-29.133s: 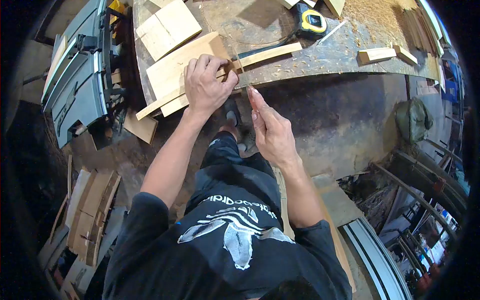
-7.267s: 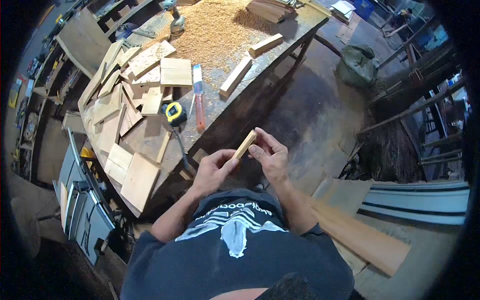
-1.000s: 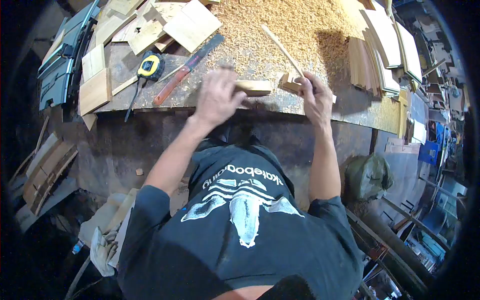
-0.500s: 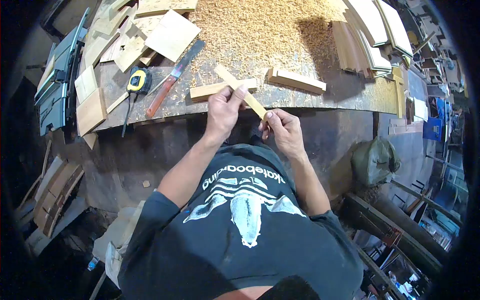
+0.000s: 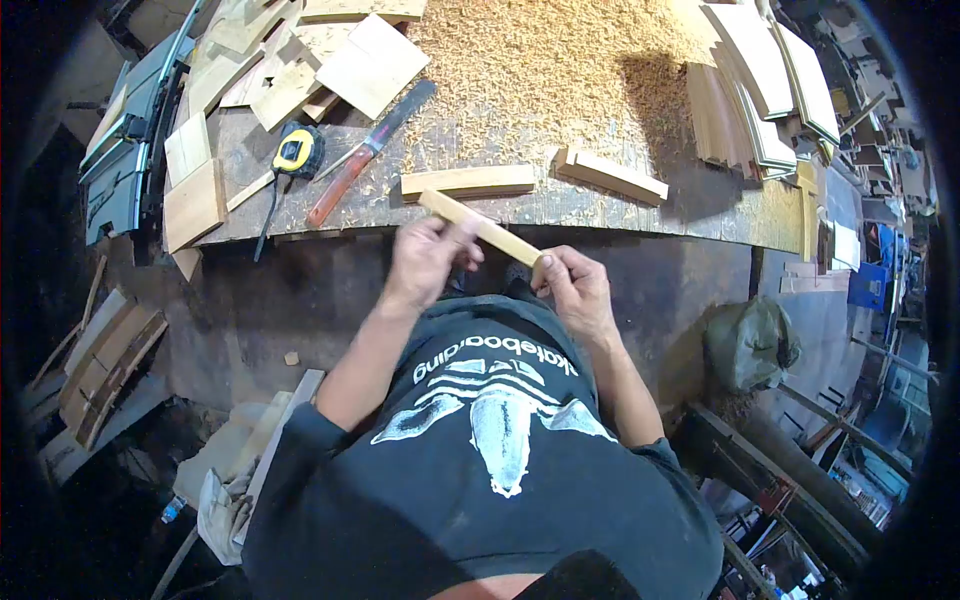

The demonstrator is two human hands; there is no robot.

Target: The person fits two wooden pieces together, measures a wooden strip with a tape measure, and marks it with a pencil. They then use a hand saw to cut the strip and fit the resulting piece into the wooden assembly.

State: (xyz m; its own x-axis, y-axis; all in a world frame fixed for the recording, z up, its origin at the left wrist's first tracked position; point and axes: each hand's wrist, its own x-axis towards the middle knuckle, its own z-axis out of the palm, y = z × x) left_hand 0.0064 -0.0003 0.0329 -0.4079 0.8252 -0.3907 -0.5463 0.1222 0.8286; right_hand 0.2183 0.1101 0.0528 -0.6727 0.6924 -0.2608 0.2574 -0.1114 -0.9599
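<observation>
A short, light wood strip [image 5: 505, 242] slants in the air just off the bench's near edge. My right hand [image 5: 580, 290] pinches its lower right end between thumb and fingers. My left hand [image 5: 425, 262] is at the strip's left half, its thumb side over or against the wood; motion blur hides whether it grips. Beyond the strip, a wood block [image 5: 468, 182] lies on the bench [image 5: 360, 222] near its edge. To the right lies another pale piece [image 5: 612, 177], apparently two lengths side by side.
A red-handled saw or knife [image 5: 345, 185] and a yellow-black tape measure [image 5: 297, 150] lie left on the bench. Boards [image 5: 372, 66] are piled behind them. Shavings [image 5: 540, 75] cover the back middle. Stacked panels [image 5: 750, 65] stand right. A green sack [image 5: 750, 345] is below.
The strip has come lower, away from the block it overlapped. My left hand has moved left and down along it, its grip loosened or shifted. My right hand still holds the end.
</observation>
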